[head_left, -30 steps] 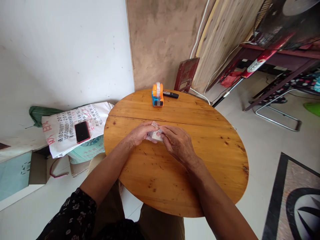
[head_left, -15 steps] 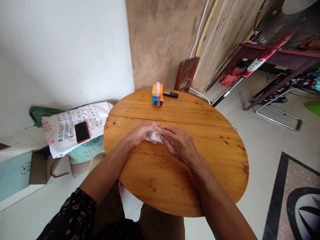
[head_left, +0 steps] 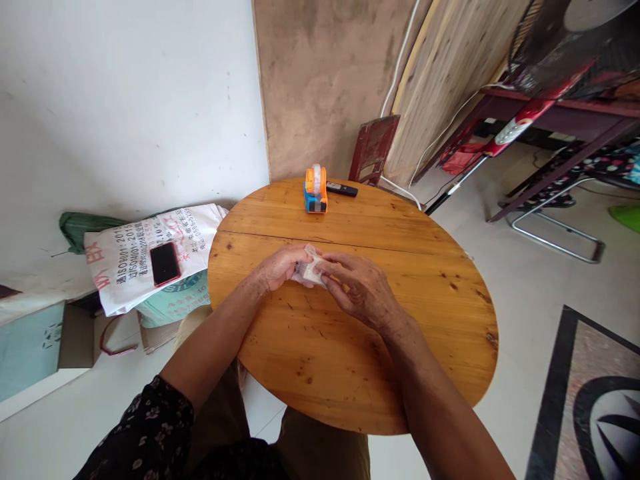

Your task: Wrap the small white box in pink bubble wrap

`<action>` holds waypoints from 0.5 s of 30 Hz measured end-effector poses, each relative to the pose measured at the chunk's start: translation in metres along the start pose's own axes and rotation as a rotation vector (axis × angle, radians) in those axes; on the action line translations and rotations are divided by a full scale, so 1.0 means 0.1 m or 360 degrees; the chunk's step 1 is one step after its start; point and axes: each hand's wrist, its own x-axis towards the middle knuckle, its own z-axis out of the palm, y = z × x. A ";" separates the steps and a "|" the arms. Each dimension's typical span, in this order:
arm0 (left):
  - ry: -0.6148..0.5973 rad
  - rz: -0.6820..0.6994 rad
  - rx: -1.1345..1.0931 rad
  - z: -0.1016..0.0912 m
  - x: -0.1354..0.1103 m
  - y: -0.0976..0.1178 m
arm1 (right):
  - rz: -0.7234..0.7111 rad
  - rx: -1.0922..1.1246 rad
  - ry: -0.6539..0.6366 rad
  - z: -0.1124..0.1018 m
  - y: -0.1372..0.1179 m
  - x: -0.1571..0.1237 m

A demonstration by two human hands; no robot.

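Observation:
Between my two hands, over the middle of the round wooden table (head_left: 320, 360), is a small whitish packet (head_left: 311, 269) in thin, translucent wrapping. My left hand (head_left: 281, 267) grips its left side, the thumb lying near the top. From the right, my right hand (head_left: 357, 283) pinches the wrapping with thumb and fingers. Part of the packet is hidden by the fingers, and what the wrapping encloses I cannot make out. Beyond my hands, an orange and blue tape dispenser (head_left: 315, 189) with a roll of clear tape stands near the far edge.
A black remote-like object (head_left: 343, 189) lies beside the dispenser. Left of the table, a red-edged phone (head_left: 165, 264) rests on a white printed sack (head_left: 125, 280). A dark red chair back (head_left: 373, 150) stands behind the table, and a fan's red pole (head_left: 520, 123) is at right.
The wrapping over the packet has shifted, now covering more of the reddish mark on its face. My right fingers moved slightly over it; my left hand stays in place.

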 end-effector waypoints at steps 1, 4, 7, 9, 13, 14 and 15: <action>-0.0003 -0.0001 -0.0002 0.00 0.00 0.00 | 0.0007 0.0010 -0.0002 0.00 0.00 0.00; -0.0010 -0.0001 0.0007 0.00 -0.01 0.00 | 0.0034 0.0061 -0.0007 0.00 0.01 -0.01; -0.0003 0.0008 0.0026 0.00 -0.01 0.00 | 0.0044 0.0097 0.0001 0.00 0.01 -0.01; -0.0003 0.0008 0.0034 0.00 0.00 0.00 | 0.0040 0.0108 -0.0015 0.01 0.01 0.00; 0.0012 0.0000 0.0020 0.01 0.00 0.00 | 0.0031 0.0110 -0.0046 0.00 0.02 -0.01; 0.0016 -0.0001 0.0018 0.01 0.00 0.00 | 0.0026 0.0108 -0.0045 0.00 0.03 -0.01; 0.0016 -0.0004 0.0021 0.01 0.00 0.00 | 0.0016 0.0107 -0.0048 -0.01 0.04 -0.02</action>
